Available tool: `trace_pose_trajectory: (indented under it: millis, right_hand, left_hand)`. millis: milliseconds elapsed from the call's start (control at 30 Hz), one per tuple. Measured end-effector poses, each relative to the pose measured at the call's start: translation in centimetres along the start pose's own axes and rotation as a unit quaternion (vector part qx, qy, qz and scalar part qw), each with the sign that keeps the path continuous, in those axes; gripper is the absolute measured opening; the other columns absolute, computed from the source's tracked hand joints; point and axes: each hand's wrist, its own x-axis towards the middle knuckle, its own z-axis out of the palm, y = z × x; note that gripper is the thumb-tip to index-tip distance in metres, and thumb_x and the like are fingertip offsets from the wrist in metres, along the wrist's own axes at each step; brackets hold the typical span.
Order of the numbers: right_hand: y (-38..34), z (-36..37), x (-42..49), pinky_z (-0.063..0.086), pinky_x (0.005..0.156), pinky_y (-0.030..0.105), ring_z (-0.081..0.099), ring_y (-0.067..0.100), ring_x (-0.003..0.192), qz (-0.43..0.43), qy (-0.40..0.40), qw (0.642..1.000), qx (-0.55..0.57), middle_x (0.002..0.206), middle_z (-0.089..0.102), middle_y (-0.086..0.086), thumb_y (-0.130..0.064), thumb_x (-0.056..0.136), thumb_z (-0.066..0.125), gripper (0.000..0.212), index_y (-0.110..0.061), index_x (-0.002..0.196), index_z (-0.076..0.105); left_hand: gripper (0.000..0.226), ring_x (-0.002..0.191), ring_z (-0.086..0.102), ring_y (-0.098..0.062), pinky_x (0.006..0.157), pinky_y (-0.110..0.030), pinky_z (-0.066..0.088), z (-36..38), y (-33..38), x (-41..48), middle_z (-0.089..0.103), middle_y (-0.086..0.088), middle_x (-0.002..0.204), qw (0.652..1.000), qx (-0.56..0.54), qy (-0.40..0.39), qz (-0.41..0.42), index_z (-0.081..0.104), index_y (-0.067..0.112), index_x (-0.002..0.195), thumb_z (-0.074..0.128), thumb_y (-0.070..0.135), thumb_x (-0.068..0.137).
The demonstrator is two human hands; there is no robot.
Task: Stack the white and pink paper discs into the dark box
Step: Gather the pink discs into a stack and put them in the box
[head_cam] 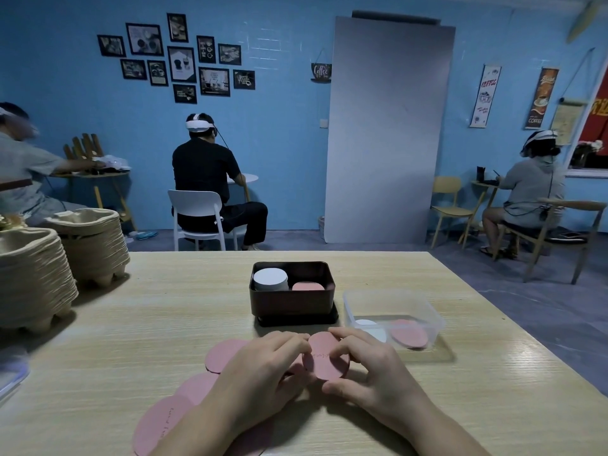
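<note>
- Left hand [263, 366] and right hand [365, 366]: the fingertips of both curl round the rim of a small bundle of pink discs [325, 357], so the grip is clamped on it from both sides. Whether the bundle rests on the bench [164, 307] or is lifted just clear cannot be told.
- Dark box [292, 306]: straight beyond the grip, open on top. It holds a white pile [270, 279] on the left and a lower pink pile [307, 286] on the right.
- Loose pink discs [223, 353]: fanned over the bench to the left of the grip and nearer the person, partly under the left forearm.
- Clear tub [434, 324]: beyond the grip to the right, with a white disc [368, 327] and more pink ones [409, 335] inside.
- Risk, bundle: thin paper held only at the rim is likely to shear or fan out if one hand lets go before the other has squared the edges.
- Risk, placement: the free space beside the white pile looks tight. A tilted bundle could catch the box wall or land across the white pile, mixing the colours.
- Risk, forearm: a forward reach may drag the fanned discs out of order or off the bench edge.
</note>
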Motion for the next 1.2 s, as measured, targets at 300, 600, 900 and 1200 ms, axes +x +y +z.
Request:
trace_pose_trajectory:
  millis: [300,600,900,1200]
  right_hand:
    - [-0.24,-0.17,-0.05,0.043,0.093,0.012,0.056,0.001,0.127,0.007,0.005,1.000,0.009,0.132,0.062,-0.014,-0.048,0.077,0.085,0.034,-0.025,0.093,0.066]
    - [-0.36,0.00,-0.15,0.049,0.099,0.024,0.049,-0.004,0.135,0.011,-0.005,1.000,-0.009,0.134,0.062,-0.012,-0.051,0.077,0.083,0.032,-0.031,0.090,0.061]
    - [-0.49,-0.13,0.05,0.046,0.090,0.013,0.059,0.003,0.123,0.010,-0.020,1.000,-0.002,0.128,0.062,-0.012,-0.047,0.075,0.086,0.033,-0.025,0.089,0.066]
    - [-0.65,-0.44,0.55,0.047,0.093,0.015,0.057,-0.001,0.123,0.010,-0.036,0.999,-0.019,0.127,0.062,-0.016,-0.051,0.074,0.085,0.033,-0.031,0.090,0.065]
  left_hand:
    - [0.021,0.113,0.065,-0.008,0.075,-0.029,0.055,0.10,-0.04,-0.18,0.068,0.016,0.116,1.000,-0.015,-0.006,-0.021,0.055,0.033,0.101,0.073,0.037,0.091]
    - [0.030,0.099,0.066,-0.009,0.072,-0.032,0.056,0.10,0.07,-0.22,0.069,0.015,0.109,0.998,-0.039,-0.006,-0.041,0.053,0.032,0.109,0.071,0.040,0.085]
    - [0.047,0.101,0.060,0.005,0.079,-0.023,0.054,-0.06,0.07,-0.33,0.066,0.022,0.112,0.994,-0.060,-0.035,-0.088,0.058,0.034,0.121,0.072,0.054,0.081]
    - [0.042,0.097,0.055,0.008,0.072,-0.009,0.045,-0.45,0.05,-0.15,0.058,0.028,0.106,0.993,-0.058,-0.052,-0.094,0.055,0.037,0.117,0.071,0.055,0.082]
